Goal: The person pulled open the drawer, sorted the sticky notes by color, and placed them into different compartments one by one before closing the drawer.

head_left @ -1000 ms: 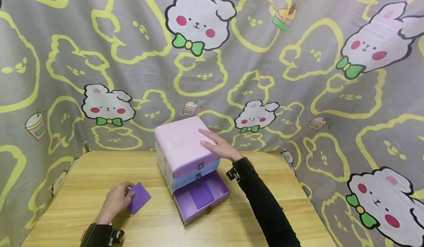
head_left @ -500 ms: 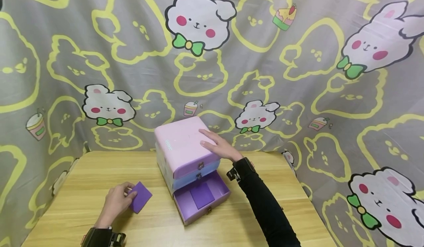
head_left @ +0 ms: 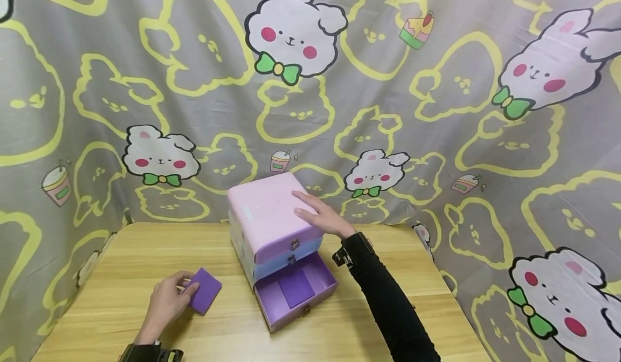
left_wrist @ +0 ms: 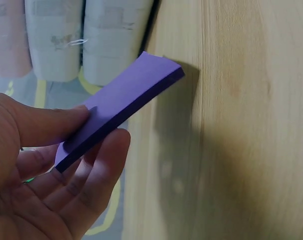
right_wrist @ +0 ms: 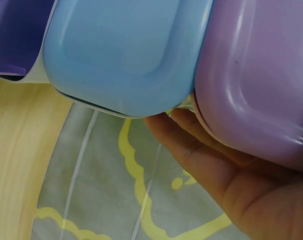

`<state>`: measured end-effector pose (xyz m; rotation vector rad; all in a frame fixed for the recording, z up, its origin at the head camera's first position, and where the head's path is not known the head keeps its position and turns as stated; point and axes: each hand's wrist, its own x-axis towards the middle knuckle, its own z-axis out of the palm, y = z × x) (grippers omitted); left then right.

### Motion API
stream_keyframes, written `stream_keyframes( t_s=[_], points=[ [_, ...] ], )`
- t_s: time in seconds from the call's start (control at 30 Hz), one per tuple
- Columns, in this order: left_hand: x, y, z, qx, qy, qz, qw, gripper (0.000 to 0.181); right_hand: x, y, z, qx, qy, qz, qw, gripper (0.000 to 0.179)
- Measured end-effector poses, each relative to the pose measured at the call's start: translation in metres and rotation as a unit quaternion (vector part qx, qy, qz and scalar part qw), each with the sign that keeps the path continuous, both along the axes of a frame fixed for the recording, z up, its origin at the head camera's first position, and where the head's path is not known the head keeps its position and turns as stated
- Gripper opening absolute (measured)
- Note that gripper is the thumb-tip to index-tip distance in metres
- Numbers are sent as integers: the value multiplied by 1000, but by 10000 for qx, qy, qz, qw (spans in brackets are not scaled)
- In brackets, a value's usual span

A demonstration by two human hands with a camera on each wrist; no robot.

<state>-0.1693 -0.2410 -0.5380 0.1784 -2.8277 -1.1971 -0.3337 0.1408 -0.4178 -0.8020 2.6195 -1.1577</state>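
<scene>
Between its thumb and fingers my left hand (head_left: 167, 301) pinches a thin square purple pad (head_left: 206, 291), held slightly above the table. The left wrist view shows the pad's (left_wrist: 122, 102) thick dark edge and its shadow on the wood. My right hand (head_left: 324, 216) rests on the top and right side of a small drawer box (head_left: 271, 205), fingers spread loosely. In the right wrist view its fingers (right_wrist: 191, 150) lie along the side of the box. The bottom drawer (head_left: 269, 300) is pulled out, and another purple square (head_left: 297, 288) lies flat inside it.
The wooden table (head_left: 145, 248) bears the box near its back edge. A grey curtain (head_left: 310, 103) with rabbit prints hangs behind and on both sides. The pink top drawer and blue middle drawer (head_left: 291, 259) are closed.
The left hand tilts and shifts the purple pad very slightly. My right hand stays on the box, and the drawer has not moved.
</scene>
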Motion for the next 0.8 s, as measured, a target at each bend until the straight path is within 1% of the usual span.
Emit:
stream_keyframes(
  t_s=[0.2, 0.4, 0.63, 0.8],
  points=[
    [4, 0, -2, 193, -38, 157, 9997, 34, 0, 0, -2, -5, -14, -14, 10000, 58],
    [7, 4, -2, 468, 5, 241, 9986, 36, 1, 1, -1, -26, 2, -46, 10000, 58],
    [15, 10, 3, 974, -172, 373, 9944, 37, 0, 1, -4, 37, -25, 10, 10000, 58],
    [16, 14, 7, 1123, -211, 409, 9926, 37, -1, 2, -4, 51, 1, -22, 10000, 57]
  ],
)
